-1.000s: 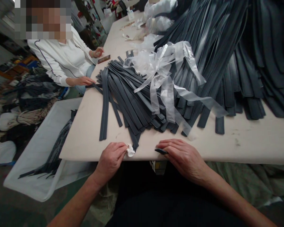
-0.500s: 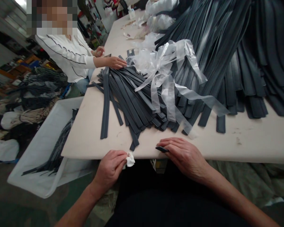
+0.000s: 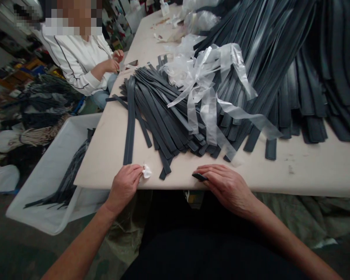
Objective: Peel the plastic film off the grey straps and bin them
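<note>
My left hand (image 3: 125, 186) pinches a small crumpled white cloth (image 3: 146, 171) at the table's front edge, just below the lower end of a dark strip pair (image 3: 129, 124). Further right, my right hand (image 3: 229, 186) is closed on a dark strip (image 3: 200, 177); only its tip shows past the fingers and the rest is hidden. Beyond both hands a fanned pile of dark strips (image 3: 166, 124) lies on the pale table (image 3: 177, 175). Clear plastic ribbons (image 3: 208, 112) lie tangled over the pile's right part.
A larger heap of dark strips (image 3: 291, 89) covers the right side. At the left, a white bin (image 3: 43, 171) holds more dark strips. A person in a white jacket (image 3: 76, 62) is at the table's far left, hands near its edge. Plastic bags (image 3: 201, 21) lie farther back.
My left hand has moved left and up onto the table edge with the white cloth. The other person's hands have drawn back from the strips. The view has shifted slightly.
</note>
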`<move>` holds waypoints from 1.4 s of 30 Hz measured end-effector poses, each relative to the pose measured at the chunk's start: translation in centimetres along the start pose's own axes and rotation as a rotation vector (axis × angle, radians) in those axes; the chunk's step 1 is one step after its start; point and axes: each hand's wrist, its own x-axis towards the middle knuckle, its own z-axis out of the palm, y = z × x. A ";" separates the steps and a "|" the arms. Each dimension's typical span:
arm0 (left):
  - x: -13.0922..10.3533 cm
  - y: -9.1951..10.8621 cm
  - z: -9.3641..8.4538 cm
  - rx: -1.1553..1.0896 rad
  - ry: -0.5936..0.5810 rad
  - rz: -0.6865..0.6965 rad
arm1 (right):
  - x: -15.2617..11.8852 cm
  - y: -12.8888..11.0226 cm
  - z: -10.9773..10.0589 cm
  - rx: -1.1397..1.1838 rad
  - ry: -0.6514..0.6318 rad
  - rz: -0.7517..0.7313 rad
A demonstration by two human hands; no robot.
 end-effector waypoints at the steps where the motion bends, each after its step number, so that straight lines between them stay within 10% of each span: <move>1: -1.1 0.5 -0.7 -0.046 -0.022 -0.040 | 0.0 0.0 0.0 0.002 -0.004 0.000; 6: -3.8 1.2 -3.4 -0.537 -0.146 -0.536 | 0.0 0.3 0.2 0.001 0.014 -0.017; 10: -2.0 1.1 -4.1 -1.153 0.206 -1.218 | -0.2 0.3 0.3 -0.012 0.022 -0.024; 14: 0.6 1.6 -3.8 -1.502 0.299 -1.433 | -0.2 0.4 0.4 -0.023 0.018 -0.018; 31: 5.8 -1.3 3.5 -1.073 0.344 -0.836 | -0.2 0.3 0.4 -0.012 0.030 -0.020; 35: 5.2 -2.9 2.9 -0.756 0.302 -0.635 | -0.1 0.3 0.4 -0.005 0.039 -0.020; 42: 3.2 -5.2 -0.4 -0.207 -0.098 -0.082 | -0.2 0.4 0.3 0.029 0.030 -0.036</move>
